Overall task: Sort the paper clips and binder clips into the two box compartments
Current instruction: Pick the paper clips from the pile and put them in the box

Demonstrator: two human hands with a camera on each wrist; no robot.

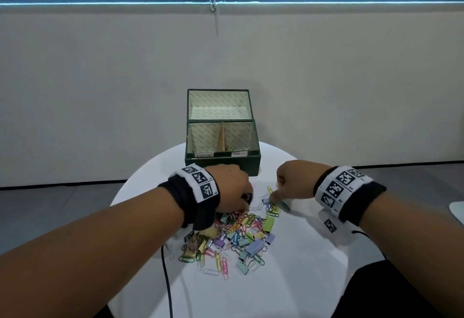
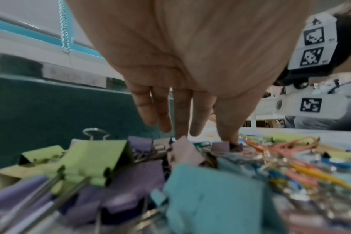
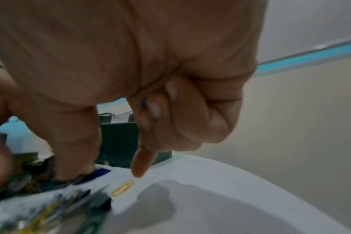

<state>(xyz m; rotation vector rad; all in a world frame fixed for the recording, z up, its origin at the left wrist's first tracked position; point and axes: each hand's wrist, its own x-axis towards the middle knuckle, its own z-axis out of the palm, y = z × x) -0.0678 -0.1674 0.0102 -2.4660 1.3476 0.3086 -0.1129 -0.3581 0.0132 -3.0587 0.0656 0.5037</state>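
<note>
A dark green box (image 1: pixel 223 164) stands at the table's far side, lid up, a divider splitting it into a left compartment (image 1: pixel 204 139) and a right compartment (image 1: pixel 238 139). A pile of coloured paper clips and binder clips (image 1: pixel 233 234) lies in front of it. My left hand (image 1: pixel 243 202) reaches down with straight fingers (image 2: pixel 180 120) onto the pile's far left, by a pink binder clip (image 2: pixel 184 152). My right hand (image 1: pixel 275 195) is at the pile's far right: three fingers curl into the palm over a small blue clip (image 3: pixel 143 103), the index finger (image 3: pixel 142 163) points down, and the thumb rests on a dark blue clip (image 3: pixel 102 172).
The round white table (image 1: pixel 301 267) drops off closely on all sides. A black cable (image 1: pixel 165 267) runs from my left wrist toward me. A lone yellow paper clip (image 3: pixel 122 188) lies by my right index finger. A white object (image 1: pixel 457 209) shows at the right edge.
</note>
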